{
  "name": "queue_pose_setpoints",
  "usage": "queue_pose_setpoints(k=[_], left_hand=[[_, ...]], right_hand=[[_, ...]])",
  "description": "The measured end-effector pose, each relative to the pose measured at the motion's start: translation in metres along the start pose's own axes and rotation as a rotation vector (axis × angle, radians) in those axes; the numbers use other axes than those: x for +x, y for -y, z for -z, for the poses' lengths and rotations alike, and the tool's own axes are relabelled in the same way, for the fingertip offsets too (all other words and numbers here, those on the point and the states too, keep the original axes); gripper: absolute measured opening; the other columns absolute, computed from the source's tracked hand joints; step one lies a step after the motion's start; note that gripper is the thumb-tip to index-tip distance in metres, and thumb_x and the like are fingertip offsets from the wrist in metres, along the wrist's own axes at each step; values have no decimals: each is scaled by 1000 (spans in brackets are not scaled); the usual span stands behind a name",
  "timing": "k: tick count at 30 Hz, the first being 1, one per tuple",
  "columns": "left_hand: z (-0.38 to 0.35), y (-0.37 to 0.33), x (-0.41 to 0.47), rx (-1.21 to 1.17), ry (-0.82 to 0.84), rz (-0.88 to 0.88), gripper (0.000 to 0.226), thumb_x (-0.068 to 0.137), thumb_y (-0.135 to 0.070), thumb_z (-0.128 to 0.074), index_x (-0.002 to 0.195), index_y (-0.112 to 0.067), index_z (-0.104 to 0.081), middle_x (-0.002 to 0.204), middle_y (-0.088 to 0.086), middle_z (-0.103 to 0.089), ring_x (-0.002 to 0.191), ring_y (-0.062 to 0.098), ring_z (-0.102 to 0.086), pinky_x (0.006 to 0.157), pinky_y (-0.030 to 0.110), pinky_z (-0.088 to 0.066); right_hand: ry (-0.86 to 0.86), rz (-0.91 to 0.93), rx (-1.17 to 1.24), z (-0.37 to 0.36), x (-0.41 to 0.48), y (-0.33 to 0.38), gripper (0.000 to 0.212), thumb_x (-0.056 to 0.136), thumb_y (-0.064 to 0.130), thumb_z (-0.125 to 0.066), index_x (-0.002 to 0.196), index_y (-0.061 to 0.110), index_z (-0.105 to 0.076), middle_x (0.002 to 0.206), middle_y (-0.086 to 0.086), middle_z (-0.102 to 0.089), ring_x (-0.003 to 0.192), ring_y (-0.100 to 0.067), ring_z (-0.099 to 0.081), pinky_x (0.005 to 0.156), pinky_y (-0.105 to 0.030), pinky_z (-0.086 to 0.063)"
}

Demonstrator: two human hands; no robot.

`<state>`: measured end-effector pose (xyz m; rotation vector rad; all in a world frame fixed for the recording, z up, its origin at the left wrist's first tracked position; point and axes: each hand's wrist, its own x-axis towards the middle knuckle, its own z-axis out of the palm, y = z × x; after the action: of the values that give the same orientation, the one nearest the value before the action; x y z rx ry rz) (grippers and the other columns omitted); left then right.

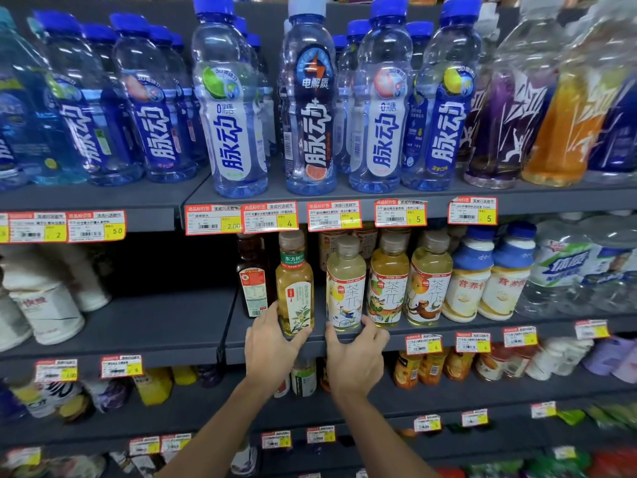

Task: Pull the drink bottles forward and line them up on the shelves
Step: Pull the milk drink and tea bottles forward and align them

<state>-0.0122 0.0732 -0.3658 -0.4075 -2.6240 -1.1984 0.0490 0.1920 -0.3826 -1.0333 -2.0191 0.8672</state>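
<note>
Store shelf (165, 326) front: left hand (272, 343) grips the green-label bottle (294, 288), right hand (355, 353) the pale bottle (345, 284), fingers (372, 327) curled low, seemingly for sliding.

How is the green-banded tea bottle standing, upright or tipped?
Upright: the green-banded tea bottle has its cap straight above its base, which the left hand grips.

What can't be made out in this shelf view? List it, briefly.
- Head view: base of the green-label tea bottle, partly covered by the left hand.
- Head view: base of the pale tea bottle, partly covered by the right hand.
- Head view: lower price tags, blurred and too small to read.
- Head view: middle shelf's dark recess, too dark to see what stands there.
</note>
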Motion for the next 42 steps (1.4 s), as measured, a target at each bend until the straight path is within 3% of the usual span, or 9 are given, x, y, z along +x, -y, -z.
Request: queue_pose_setpoints(k=[7, 13, 19, 27, 38, 42], left_hand=[[1, 4, 2, -14, 43, -14, 51, 77, -46, -80, 120, -36, -54, 110, -16, -65, 105, 10, -60, 93, 40, -52], [6, 2, 10, -25, 134, -27, 56, 74, -38, -84, 121, -36, -55, 97, -29, -56, 93, -3, -56, 75, 14, -40], [14, 5, 24, 15, 241, -8, 63, 71, -39, -85, 125, -32, -53, 111, -18, -63, 102, 5, -57, 85, 27, -48], [16, 2, 26, 43, 262, -22, 69, 72, -40, -86, 131, -29, -52, 118, -16, -63, 112, 7, -57, 96, 30, -48], [16, 2, 22, 27, 249, -57, 66, 73, -40, -84, 130, -29, -53, 119, -15, -63, 113, 6, -57, 96, 27, -46], [17, 4, 5, -84, 197, -76, 65, 76, -53, -77, 132, -32, -51, 120, -22, -57, 113, -3, -51, 97, 24, -43]], right_hand=[[11, -68, 84, 0, 2, 0, 65, 74, 56, -79, 117, 14, -53, 110, -4, -50, 88, -28, -62, 67, -39, -52], [42, -45, 111, 3, 2, -3, 68, 76, 55, -78, 122, 14, -50, 113, -3, -47, 92, -26, -61, 68, -35, -49], [66, 12, 98, 8, 5, -8, 68, 78, 56, -77, 125, 14, -53, 114, -3, -48, 94, -26, -61, 71, -37, -51], [82, 28, 138, 12, 5, -10, 63, 79, 52, -78, 122, 12, -53, 116, -2, -49, 97, -24, -60, 72, -32, -47], [105, 24, 141, 14, 7, -9, 63, 81, 53, -76, 123, 13, -53, 118, -2, -49, 97, -22, -59, 71, -29, -40], [97, 25, 54, 14, 7, -7, 62, 80, 57, -74, 120, 15, -51, 115, -1, -49, 97, -22, -60, 68, -30, -40]])
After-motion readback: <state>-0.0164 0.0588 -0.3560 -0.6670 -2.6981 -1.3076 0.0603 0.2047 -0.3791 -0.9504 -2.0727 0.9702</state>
